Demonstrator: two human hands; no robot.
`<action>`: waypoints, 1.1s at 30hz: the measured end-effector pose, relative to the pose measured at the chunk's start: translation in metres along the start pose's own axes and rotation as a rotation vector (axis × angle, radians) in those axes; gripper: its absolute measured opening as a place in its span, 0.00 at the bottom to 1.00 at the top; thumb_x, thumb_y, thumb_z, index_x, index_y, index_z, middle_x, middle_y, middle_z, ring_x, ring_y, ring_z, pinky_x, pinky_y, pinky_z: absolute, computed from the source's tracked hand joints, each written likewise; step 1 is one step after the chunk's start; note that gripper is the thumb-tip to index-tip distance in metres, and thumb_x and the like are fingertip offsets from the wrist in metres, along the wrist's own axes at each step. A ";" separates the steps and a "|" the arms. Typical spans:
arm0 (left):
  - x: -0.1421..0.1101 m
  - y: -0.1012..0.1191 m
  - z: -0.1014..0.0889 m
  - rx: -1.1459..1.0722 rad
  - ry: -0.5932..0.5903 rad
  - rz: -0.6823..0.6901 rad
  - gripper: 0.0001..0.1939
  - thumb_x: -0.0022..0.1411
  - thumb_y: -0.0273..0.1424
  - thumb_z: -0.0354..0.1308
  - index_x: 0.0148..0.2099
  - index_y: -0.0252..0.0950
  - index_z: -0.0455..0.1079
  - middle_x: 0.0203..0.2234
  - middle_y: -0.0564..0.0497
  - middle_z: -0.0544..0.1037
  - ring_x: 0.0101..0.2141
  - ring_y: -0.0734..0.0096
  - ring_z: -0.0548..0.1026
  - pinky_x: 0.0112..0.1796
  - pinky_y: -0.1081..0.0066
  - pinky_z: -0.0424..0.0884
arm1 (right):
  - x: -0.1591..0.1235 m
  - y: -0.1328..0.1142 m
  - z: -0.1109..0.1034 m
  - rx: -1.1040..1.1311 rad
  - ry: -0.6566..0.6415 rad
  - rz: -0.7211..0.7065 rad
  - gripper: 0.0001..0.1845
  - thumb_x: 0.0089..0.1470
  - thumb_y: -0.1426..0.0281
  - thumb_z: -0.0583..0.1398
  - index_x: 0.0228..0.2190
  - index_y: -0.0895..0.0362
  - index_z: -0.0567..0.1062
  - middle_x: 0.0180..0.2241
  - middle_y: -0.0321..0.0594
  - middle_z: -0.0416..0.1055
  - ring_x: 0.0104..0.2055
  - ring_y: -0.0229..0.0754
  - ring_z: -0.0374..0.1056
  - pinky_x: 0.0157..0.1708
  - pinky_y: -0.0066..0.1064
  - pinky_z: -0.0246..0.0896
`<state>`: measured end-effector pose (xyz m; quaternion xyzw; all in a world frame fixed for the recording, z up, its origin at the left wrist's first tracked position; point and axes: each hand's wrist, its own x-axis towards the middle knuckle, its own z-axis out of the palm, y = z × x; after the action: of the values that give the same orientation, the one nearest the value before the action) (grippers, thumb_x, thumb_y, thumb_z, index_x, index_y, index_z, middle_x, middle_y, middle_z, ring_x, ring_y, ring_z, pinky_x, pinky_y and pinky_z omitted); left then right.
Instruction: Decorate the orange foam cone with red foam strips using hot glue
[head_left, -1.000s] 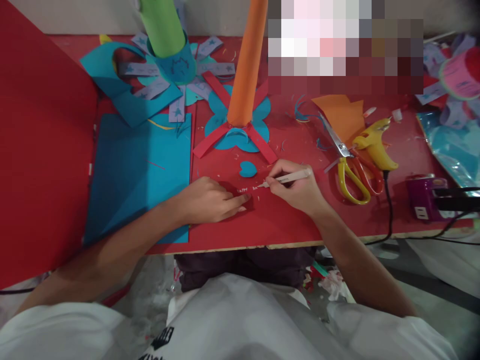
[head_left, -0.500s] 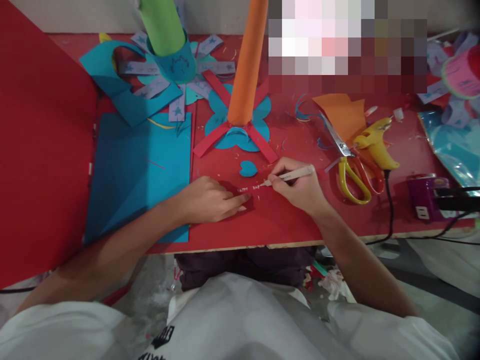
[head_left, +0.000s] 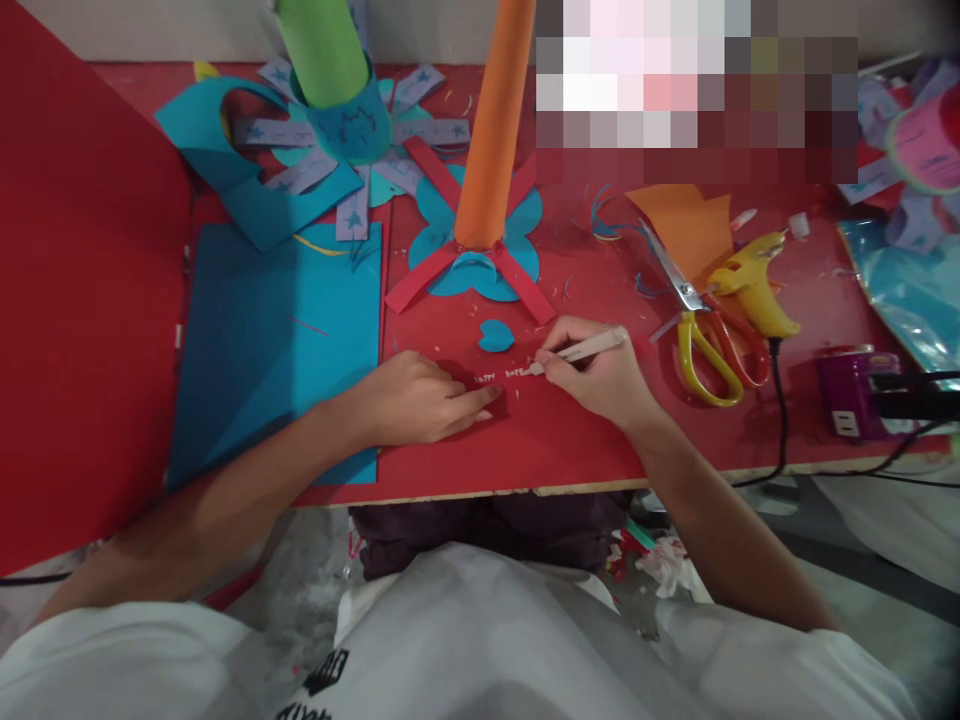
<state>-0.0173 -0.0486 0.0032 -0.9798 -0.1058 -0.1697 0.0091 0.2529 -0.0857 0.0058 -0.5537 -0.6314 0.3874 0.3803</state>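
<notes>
In my right hand (head_left: pixel 596 370) is a slim white pen (head_left: pixel 589 348), pinched between thumb and fingers with its tip down on the red surface. Small white handwriting (head_left: pixel 499 377) runs leftward from the tip, the first word reading "happy". My left hand (head_left: pixel 424 400) rests on the same surface, index finger stretched toward the writing and the other fingers loosely bent; nothing shows in its grasp. A small blue paper heart (head_left: pixel 496 336) lies just above the writing. Beyond it, an orange paper tube (head_left: pixel 487 130) stands on a blue petal-shaped base (head_left: pixel 431 235) with red strips.
Scissors (head_left: pixel 709 365), a yellow glue gun (head_left: pixel 757 285) and orange paper (head_left: pixel 686 230) lie at right, beside a purple box (head_left: pixel 859 395) and cables. Blue sheets (head_left: pixel 277 350) are at left, below a green tube (head_left: pixel 322 50). A red panel (head_left: pixel 82 300) rises at far left.
The pen tip has moved slightly right, and the second word has grown by a letter or so. My left hand stays in place.
</notes>
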 end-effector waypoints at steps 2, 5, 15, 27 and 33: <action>0.001 0.000 -0.001 0.009 0.015 0.005 0.16 0.81 0.37 0.51 0.55 0.36 0.77 0.19 0.55 0.78 0.21 0.73 0.76 0.23 0.68 0.56 | -0.001 0.000 0.000 0.007 0.014 0.010 0.08 0.54 0.68 0.65 0.24 0.54 0.74 0.22 0.34 0.73 0.24 0.38 0.64 0.25 0.32 0.55; 0.001 -0.001 -0.002 0.022 0.011 0.011 0.16 0.81 0.37 0.51 0.54 0.36 0.77 0.19 0.56 0.78 0.21 0.74 0.77 0.23 0.68 0.56 | -0.001 0.001 0.000 -0.001 0.018 0.012 0.08 0.54 0.69 0.65 0.25 0.54 0.73 0.22 0.34 0.72 0.24 0.38 0.64 0.26 0.32 0.55; 0.000 -0.001 -0.001 0.023 0.000 0.010 0.16 0.81 0.37 0.50 0.54 0.36 0.78 0.19 0.55 0.78 0.21 0.73 0.77 0.22 0.68 0.57 | 0.001 0.000 -0.002 -0.002 -0.021 -0.013 0.08 0.53 0.69 0.64 0.24 0.53 0.72 0.20 0.33 0.69 0.23 0.37 0.61 0.25 0.32 0.53; -0.003 -0.005 -0.004 0.025 0.066 0.050 0.13 0.80 0.35 0.52 0.46 0.37 0.77 0.20 0.56 0.78 0.22 0.75 0.76 0.26 0.71 0.63 | 0.003 -0.002 -0.003 0.160 -0.032 0.056 0.07 0.56 0.67 0.65 0.27 0.53 0.74 0.23 0.34 0.71 0.24 0.37 0.65 0.25 0.32 0.56; 0.007 0.006 -0.002 0.042 -0.072 -0.025 0.18 0.81 0.39 0.50 0.60 0.35 0.74 0.23 0.51 0.81 0.22 0.71 0.77 0.24 0.71 0.60 | 0.004 -0.005 -0.001 0.129 -0.047 0.038 0.09 0.58 0.64 0.65 0.28 0.53 0.73 0.23 0.34 0.71 0.25 0.37 0.64 0.25 0.32 0.56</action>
<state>-0.0098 -0.0528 0.0072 -0.9835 -0.1218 -0.1320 0.0235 0.2516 -0.0822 0.0106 -0.5307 -0.6034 0.4472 0.3928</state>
